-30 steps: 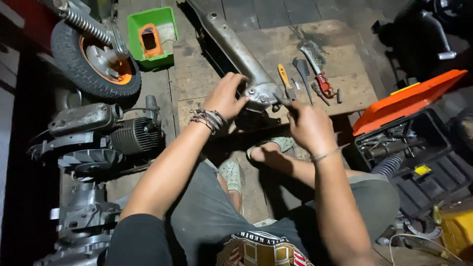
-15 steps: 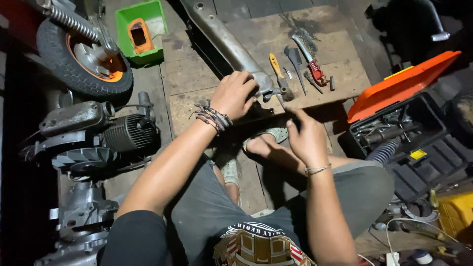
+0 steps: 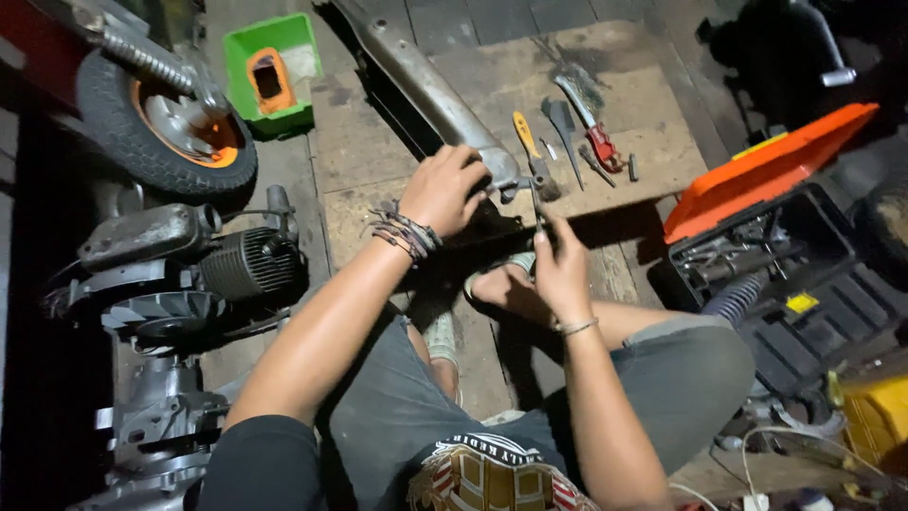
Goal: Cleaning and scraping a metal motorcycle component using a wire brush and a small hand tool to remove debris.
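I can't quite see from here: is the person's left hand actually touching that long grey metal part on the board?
Touching. In the head view, the left hand lies on the lower end of the long grey metal part, fingers curled over it, with no gap showing.

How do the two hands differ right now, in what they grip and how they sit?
The left hand is closed over the end of the long grey metal part; the right hand pinches a thin tool upright between its fingers. The left wrist wears a bundle of dark cord bracelets; the right wears one thin band. Both work at the edge of the wooden board.
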